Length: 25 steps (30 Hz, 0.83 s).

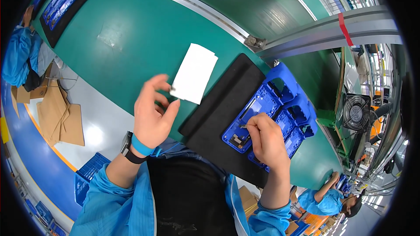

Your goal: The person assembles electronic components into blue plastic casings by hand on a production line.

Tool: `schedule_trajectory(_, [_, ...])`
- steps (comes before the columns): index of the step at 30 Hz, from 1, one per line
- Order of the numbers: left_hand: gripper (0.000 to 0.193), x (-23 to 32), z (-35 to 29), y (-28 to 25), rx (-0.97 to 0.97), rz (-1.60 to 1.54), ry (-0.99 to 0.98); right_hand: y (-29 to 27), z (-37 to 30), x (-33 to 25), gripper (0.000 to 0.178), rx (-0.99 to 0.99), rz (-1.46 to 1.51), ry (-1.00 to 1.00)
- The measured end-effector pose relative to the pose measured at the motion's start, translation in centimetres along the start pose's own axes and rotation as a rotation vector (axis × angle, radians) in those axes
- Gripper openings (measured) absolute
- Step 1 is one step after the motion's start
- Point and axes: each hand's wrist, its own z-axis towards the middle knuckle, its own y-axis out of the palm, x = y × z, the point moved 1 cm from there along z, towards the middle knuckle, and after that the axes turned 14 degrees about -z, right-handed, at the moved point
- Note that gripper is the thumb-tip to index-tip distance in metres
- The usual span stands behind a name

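Observation:
My left hand (154, 116) is beside the lower left edge of a stack of white paper sheets (194, 73). Its fingers are curved, with a gap between thumb and forefinger. A tiny dark bit (172, 88) shows at the paper's edge near the fingertips; what it is, I cannot make out. Over a blue plastic housing (255, 106), my right hand (267, 142) pinches a small metallic piece (243, 126), its kind too small to tell. A second blue housing (294, 127) lies right alongside, partly behind that hand. Both housings rest on a black foam mat (214, 124).
The green tabletop (131, 30) carries another black mat with blue housings (65, 0) at the far left, where one co-worker (19, 57) sits. Another co-worker (326, 201) is at the lower right. A metal frame (332, 32) and a fan (356, 111) stand at the right.

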Motion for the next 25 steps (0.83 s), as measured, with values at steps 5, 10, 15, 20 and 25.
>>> schedule_trajectory(5, [0.049,1.0,-0.4,0.4,-0.003,0.413,0.574,-0.3,-0.7,-0.5,0.005,0.012,0.167,0.022])
schedule_trajectory(10, [0.033,2.3,-2.1,4.7,-0.609,0.05,0.438,-0.3,-1.2,-1.7,0.008,0.013,0.33,-0.051])
schedule_trajectory(15, [0.023,1.4,-2.8,6.2,-0.71,0.025,0.447,-0.4,-1.9,-2.1,0.008,0.009,0.352,-0.058])
schedule_trajectory(20, [0.019,1.6,-2.8,6.3,-0.71,0.009,0.474,-0.4,-2.2,-2.0,0.009,0.021,0.346,-0.062])
schedule_trajectory(25, [0.02,1.7,-2.9,6.1,-0.717,0.064,0.49,-0.5,-2.5,-2.1,0.012,0.024,0.36,-0.054])
